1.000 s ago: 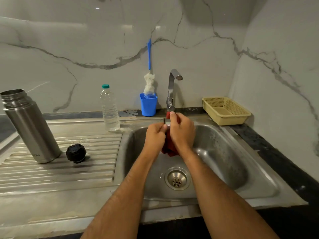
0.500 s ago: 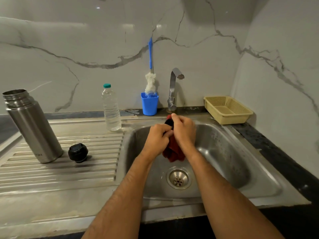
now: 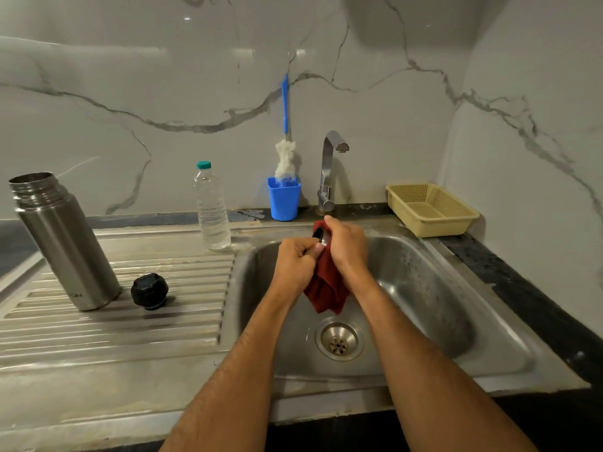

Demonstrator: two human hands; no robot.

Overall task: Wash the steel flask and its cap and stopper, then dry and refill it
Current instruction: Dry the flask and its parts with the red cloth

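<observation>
The open steel flask (image 3: 63, 243) stands upright on the ribbed drainboard (image 3: 114, 321) at the left. Beside it on the drainboard sits the black stopper (image 3: 149, 291). Over the sink basin (image 3: 424, 298), my left hand (image 3: 295, 264) grips the steel cap (image 3: 319, 237), of which only a dark rim and shiny edge show. My right hand (image 3: 347, 246) presses a red cloth (image 3: 326, 288) around that cap; the cloth's loose end hangs down toward the drain (image 3: 339, 341).
A clear water bottle (image 3: 211, 207) with a teal lid stands at the back of the drainboard. A blue cup (image 3: 284, 199) holds a bottle brush (image 3: 285, 151) next to the tap (image 3: 328, 171). A beige plastic basket (image 3: 430, 208) sits at the back right. Dark counter runs along the right.
Both hands have shifted slightly, working the red cloth around the cap; more of the cloth now hangs below them. The flask and stopper have not moved.
</observation>
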